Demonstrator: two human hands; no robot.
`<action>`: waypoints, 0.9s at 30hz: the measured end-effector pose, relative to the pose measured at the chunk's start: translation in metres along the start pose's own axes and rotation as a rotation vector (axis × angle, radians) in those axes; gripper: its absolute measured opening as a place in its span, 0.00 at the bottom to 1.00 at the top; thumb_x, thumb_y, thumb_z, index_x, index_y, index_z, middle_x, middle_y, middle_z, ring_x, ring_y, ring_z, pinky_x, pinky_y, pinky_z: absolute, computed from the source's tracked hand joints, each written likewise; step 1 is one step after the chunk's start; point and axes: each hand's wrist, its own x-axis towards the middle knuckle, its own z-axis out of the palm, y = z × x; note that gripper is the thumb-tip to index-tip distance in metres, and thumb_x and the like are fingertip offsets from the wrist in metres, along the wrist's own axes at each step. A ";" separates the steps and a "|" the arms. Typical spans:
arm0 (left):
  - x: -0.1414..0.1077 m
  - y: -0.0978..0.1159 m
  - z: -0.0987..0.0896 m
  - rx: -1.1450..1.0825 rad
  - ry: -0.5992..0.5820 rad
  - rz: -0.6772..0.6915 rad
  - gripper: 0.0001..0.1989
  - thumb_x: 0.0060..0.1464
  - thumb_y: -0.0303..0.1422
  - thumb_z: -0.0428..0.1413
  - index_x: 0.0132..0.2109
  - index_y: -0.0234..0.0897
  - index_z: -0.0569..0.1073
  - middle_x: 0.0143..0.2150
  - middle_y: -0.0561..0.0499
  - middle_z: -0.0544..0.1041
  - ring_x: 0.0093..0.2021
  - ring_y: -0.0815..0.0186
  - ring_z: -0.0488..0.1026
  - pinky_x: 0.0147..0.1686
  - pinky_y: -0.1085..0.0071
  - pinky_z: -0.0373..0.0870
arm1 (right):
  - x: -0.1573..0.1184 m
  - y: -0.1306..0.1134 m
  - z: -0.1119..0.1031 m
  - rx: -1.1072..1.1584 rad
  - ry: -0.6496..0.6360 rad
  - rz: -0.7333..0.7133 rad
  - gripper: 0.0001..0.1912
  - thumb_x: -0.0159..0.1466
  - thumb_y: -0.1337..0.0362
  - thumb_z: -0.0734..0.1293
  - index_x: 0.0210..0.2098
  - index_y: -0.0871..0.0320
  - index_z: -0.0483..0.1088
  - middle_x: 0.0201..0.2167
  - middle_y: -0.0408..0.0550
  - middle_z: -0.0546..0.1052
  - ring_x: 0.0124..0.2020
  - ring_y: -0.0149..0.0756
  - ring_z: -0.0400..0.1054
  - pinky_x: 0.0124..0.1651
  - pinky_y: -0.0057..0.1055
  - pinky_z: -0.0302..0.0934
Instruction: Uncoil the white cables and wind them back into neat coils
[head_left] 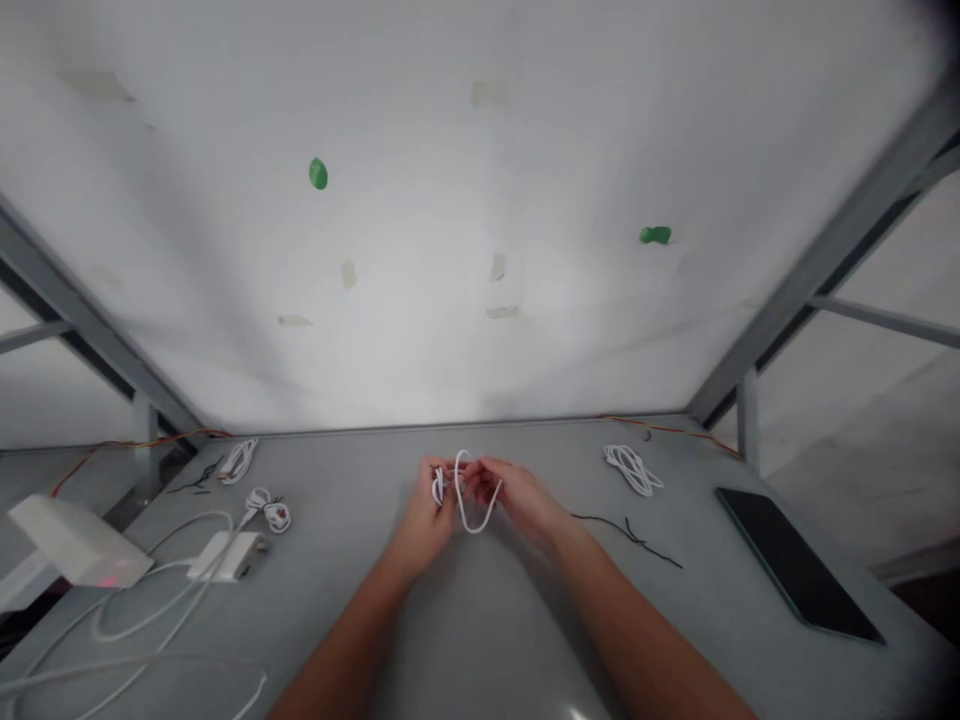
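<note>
Both hands meet over the middle of the grey table. My left hand (431,510) is closed round a bunched part of a white cable (474,528), with small loops showing between thumb and fingers. A loose bend of the same cable hangs in a U between the hands. My right hand (525,497) pinches the cable on the other side, its fingertips close to those of the left. The cable's ends are hidden by the fingers. Black twist ties (637,538) lie on the table to the right of my right forearm.
A coiled white cable (632,469) and a dark tablet (799,562) lie to the right. On the left are a tied cable bundle (268,509), another coil (238,461), a white power adapter (227,556) and a white box (79,540) with trailing cords. A white wall (420,370) rises behind.
</note>
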 end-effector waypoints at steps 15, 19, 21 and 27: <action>0.009 -0.006 -0.003 -0.103 0.109 -0.119 0.23 0.56 0.50 0.66 0.42 0.43 0.63 0.39 0.47 0.81 0.36 0.56 0.83 0.40 0.60 0.78 | 0.010 0.014 -0.007 0.017 0.108 -0.053 0.22 0.57 0.48 0.77 0.38 0.55 0.68 0.27 0.46 0.80 0.26 0.33 0.66 0.34 0.33 0.58; 0.000 -0.005 0.000 0.037 0.092 -0.033 0.17 0.60 0.47 0.64 0.44 0.42 0.70 0.43 0.46 0.81 0.43 0.55 0.82 0.45 0.61 0.76 | 0.023 0.043 -0.012 -0.206 0.332 0.043 0.14 0.62 0.56 0.72 0.35 0.52 0.63 0.16 0.38 0.73 0.19 0.33 0.63 0.28 0.30 0.53; -0.004 -0.001 0.000 0.110 0.048 0.020 0.13 0.63 0.45 0.62 0.43 0.42 0.73 0.43 0.45 0.80 0.46 0.54 0.80 0.49 0.61 0.73 | 0.026 0.051 -0.015 -0.218 0.390 0.092 0.13 0.62 0.59 0.72 0.35 0.52 0.62 0.14 0.37 0.71 0.18 0.33 0.63 0.26 0.29 0.51; -0.011 0.012 -0.003 0.258 -0.104 0.145 0.10 0.67 0.42 0.57 0.40 0.42 0.71 0.43 0.47 0.79 0.44 0.58 0.78 0.49 0.63 0.71 | 0.019 0.041 -0.022 -0.101 0.265 0.198 0.12 0.61 0.56 0.72 0.37 0.54 0.67 0.15 0.39 0.74 0.17 0.33 0.65 0.23 0.28 0.52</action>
